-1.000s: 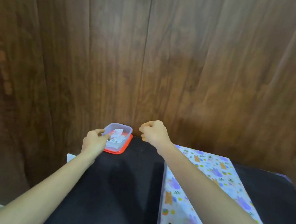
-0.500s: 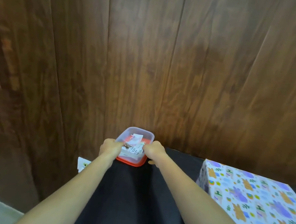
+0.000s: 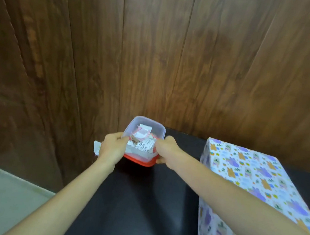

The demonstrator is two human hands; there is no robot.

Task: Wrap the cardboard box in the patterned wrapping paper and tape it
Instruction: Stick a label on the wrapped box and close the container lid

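Left hand and right hand grip a tub near the animal-print box.

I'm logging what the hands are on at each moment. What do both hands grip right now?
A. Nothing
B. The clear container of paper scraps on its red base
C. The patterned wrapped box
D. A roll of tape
B: the left hand and right hand grip opposite sides of the clear container, while the patterned box stands apart to the right.
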